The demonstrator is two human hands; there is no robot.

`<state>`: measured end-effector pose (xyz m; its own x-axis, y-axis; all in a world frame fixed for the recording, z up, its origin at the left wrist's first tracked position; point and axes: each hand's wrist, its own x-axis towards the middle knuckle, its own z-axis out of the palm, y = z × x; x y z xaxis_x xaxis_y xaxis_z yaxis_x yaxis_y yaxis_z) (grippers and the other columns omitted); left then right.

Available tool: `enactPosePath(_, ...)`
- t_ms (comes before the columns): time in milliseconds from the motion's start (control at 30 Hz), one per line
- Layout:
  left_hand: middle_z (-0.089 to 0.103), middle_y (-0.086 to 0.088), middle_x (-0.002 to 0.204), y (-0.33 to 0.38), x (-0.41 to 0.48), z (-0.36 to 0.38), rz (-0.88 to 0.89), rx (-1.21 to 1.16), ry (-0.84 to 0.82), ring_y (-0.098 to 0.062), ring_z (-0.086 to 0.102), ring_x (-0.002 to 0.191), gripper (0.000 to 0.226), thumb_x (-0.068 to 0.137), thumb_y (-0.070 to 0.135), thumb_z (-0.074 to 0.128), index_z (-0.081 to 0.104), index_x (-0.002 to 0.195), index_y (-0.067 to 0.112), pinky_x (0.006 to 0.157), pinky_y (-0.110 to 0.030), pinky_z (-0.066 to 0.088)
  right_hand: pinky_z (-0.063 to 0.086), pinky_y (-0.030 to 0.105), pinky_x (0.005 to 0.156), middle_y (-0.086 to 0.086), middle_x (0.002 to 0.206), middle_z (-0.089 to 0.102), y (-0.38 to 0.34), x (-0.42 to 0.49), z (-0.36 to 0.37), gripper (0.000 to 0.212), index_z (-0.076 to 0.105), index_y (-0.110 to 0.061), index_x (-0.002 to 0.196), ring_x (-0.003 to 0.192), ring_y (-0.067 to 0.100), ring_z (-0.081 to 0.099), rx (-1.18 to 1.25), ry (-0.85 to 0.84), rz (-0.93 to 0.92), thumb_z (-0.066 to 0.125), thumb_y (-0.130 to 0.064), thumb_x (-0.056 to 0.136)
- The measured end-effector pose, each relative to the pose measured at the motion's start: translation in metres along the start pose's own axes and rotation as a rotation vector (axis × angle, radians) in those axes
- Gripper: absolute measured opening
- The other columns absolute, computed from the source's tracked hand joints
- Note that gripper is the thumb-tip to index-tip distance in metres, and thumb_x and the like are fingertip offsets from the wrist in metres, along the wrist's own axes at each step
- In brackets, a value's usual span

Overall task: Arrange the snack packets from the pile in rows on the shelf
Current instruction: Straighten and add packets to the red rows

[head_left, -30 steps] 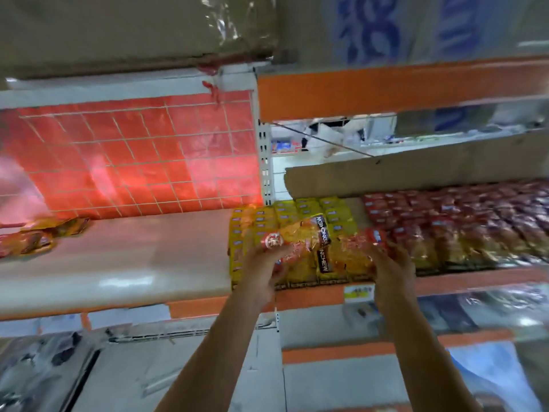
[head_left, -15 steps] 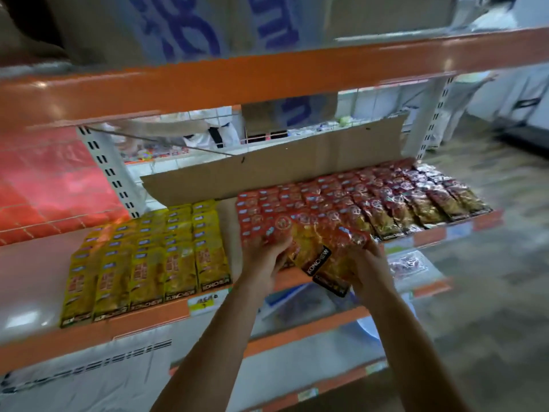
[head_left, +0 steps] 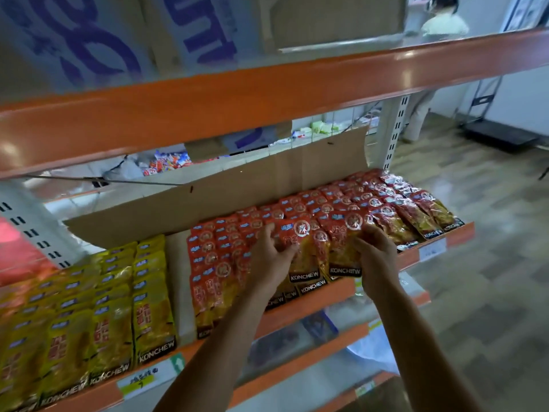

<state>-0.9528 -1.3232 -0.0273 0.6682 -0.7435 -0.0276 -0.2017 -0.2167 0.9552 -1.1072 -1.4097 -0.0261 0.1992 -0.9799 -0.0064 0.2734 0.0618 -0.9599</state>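
Red KONCHEW packets (head_left: 319,251) are gripped in curled fingers: left hand (head_left: 271,260) at 9 o'clock, right hand (head_left: 375,263) at 3 o'clock.

Red snack packets (head_left: 323,208), each with a round white emblem and a black base band lettered in white, fill the right end of the shelf (head_left: 460,237) (its front edge is orange). Yellow snack packets (head_left: 118,307), marked with red characters and the same black band, lie toward the left end. Plain brown cardboard (head_left: 237,188) lines the back edge. The white box (head_left: 89,40) above bears blue lettering.

1 head-worn wide-angle view, angled forward and down, close to shelf (head_left: 462,233)
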Motion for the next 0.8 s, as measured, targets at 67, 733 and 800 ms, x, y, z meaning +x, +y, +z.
enactPosePath(67,0.057,-0.001,0.13,-0.004,0.008,0.005,0.015,0.055,-0.018,-0.015,0.058,0.113,0.064,0.084,0.027,0.072,0.035,0.134,0.041,0.092,-0.035,0.052,0.041,0.024,0.058,0.003,0.071,0.055,0.003,0.011,0.006,0.031,0.059,-0.017,0.082,0.062,0.009,0.051,-0.031,-0.029,-0.047,0.055,0.013,0.083)
enactPosePath(733,0.035,0.002,0.147,-0.008,0.0,0.033,0.183,0.939,0.107,-0.024,0.026,0.136,0.056,0.09,0.045,0.059,0.044,0.141,0.027,0.113,-0.035,0.025,0.034,0.036,0.089,0.016,0.119,0.049,0.048,0.034,0.001,0.047,0.048,-0.007,0.129,0.108,0.032,0.043,-1.085,-0.257,-0.286,0.055,0.0,0.083)
enactPosePath(800,0.033,-0.001,0.151,-0.008,-0.003,0.033,0.189,0.961,0.13,-0.025,0.02,0.141,0.056,0.089,0.043,0.062,0.046,0.14,0.026,0.116,-0.039,0.022,0.031,0.037,0.091,0.018,0.121,0.048,0.048,0.032,0.001,0.042,0.052,-0.006,0.124,0.109,0.032,0.04,-1.15,-0.242,-0.323,0.058,-0.002,0.082)
